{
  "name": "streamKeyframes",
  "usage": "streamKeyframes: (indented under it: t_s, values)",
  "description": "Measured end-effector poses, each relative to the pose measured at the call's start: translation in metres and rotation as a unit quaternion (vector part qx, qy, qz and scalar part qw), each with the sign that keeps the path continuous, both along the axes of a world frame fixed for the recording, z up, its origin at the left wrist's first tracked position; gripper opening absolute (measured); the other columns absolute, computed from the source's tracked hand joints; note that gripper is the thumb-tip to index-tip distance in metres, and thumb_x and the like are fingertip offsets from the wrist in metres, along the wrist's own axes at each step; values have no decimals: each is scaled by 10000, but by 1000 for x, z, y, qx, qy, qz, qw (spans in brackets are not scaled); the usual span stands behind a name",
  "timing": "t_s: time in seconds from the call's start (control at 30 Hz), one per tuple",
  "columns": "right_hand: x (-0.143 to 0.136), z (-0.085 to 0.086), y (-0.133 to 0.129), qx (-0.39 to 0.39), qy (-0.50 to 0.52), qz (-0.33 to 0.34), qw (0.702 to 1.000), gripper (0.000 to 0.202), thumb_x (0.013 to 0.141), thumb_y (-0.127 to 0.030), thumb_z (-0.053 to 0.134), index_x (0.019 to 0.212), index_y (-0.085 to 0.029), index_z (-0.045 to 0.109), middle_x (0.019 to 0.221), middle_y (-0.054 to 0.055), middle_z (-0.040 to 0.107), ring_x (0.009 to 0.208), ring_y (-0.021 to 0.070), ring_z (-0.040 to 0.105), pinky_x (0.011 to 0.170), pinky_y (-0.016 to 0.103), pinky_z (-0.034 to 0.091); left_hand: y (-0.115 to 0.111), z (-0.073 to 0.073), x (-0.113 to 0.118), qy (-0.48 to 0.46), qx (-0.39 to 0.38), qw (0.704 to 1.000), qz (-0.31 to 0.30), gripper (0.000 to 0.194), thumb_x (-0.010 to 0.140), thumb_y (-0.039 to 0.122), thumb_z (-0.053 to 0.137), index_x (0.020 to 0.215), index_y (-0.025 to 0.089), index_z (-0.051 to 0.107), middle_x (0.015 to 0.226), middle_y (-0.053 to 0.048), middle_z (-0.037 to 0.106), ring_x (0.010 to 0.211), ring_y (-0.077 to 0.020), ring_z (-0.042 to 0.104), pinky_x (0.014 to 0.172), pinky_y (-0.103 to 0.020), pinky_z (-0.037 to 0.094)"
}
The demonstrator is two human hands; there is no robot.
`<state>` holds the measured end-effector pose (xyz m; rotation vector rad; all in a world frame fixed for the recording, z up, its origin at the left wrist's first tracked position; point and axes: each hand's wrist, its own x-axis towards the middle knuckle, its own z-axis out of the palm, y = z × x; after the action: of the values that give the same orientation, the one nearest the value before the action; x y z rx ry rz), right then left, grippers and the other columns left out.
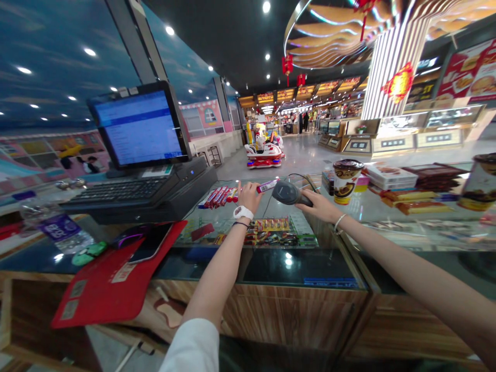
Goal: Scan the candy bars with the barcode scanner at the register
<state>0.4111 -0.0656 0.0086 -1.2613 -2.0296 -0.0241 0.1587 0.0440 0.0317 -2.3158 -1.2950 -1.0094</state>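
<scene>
My left hand [248, 196], with a white watch on its wrist, is closed on a small packaged snack bar [267, 186] in a red-purple wrapper with a pale label. In my right hand [318, 205] is a dark barcode scanner [287, 192], gripped by its handle. The scanner's head points left, very close to the bar's labelled end; I cannot tell whether they touch. Both hands are above the glass counter [271, 206]. Just left of my left hand lies a row of several red and blue wrapped bars [221, 197].
A monitor [139, 126] and keyboard [116, 191] stand at left. Nearer are a red mat [116, 289], a phone [151, 243] and a water bottle [64, 227]. On the right are a Dove cup [346, 181], white boxes [391, 177] and chocolate packs [437, 176]. A cable loops behind the scanner.
</scene>
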Motion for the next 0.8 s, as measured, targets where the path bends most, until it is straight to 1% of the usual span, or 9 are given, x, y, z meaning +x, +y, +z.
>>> streamKeyframes:
  t_s: [0.13,0.27,0.33,0.43,0.5,0.6,0.8]
  values:
    - [1,-1,-1,5,0,10,1000,369,932,-500,532,1169,-226,601,1081,83,638,998,277,643,906,418,519,0,0,0,-2,-5,1000,-3,184,887,300,650,1066,259,635,1048,-53,677,1078,-261,632,1231,-541,197]
    - [6,-4,2,18,-1,30,999,435,908,-477,580,1280,-252,569,1146,87,591,1072,285,623,982,451,508,0,0,1,-7,-7,1000,-6,174,888,292,645,1060,268,638,1051,-50,680,1070,-264,634,1228,-554,197]
    - [9,-6,5,27,-3,49,998,472,892,-418,600,1331,-256,546,1171,95,566,1100,288,606,1006,474,499,-1,1,1,-8,-5,1000,-8,169,889,289,643,1057,270,638,1047,-49,681,1069,-263,635,1226,-555,201]
    - [16,-10,11,42,-13,77,996,517,861,-284,596,1373,-255,530,1183,110,541,1120,285,580,1025,498,485,-3,2,1,-7,-4,1000,-9,162,893,289,640,1054,267,636,1047,-48,682,1075,-255,635,1228,-537,205]
    - [21,-13,15,49,-33,76,995,542,835,-206,578,1375,-249,542,1184,121,538,1141,292,561,1051,528,455,-3,2,1,-5,-3,1000,-9,166,892,291,643,1056,262,636,1047,-50,683,1076,-252,634,1231,-527,203]
    - [29,-16,20,45,-66,55,995,576,808,-137,550,1371,-257,561,1222,133,541,1196,311,529,1087,586,394,-4,2,1,-2,-2,1000,-9,178,889,300,649,1061,257,637,1045,-55,683,1077,-257,631,1229,-534,205]
    - [53,-26,30,19,-84,45,995,671,771,-72,510,1411,-270,542,1314,135,533,1275,305,511,1095,567,400,-3,1,3,0,4,1000,-12,177,878,304,662,1049,271,635,1018,-43,678,1038,-257,640,1226,-549,200]
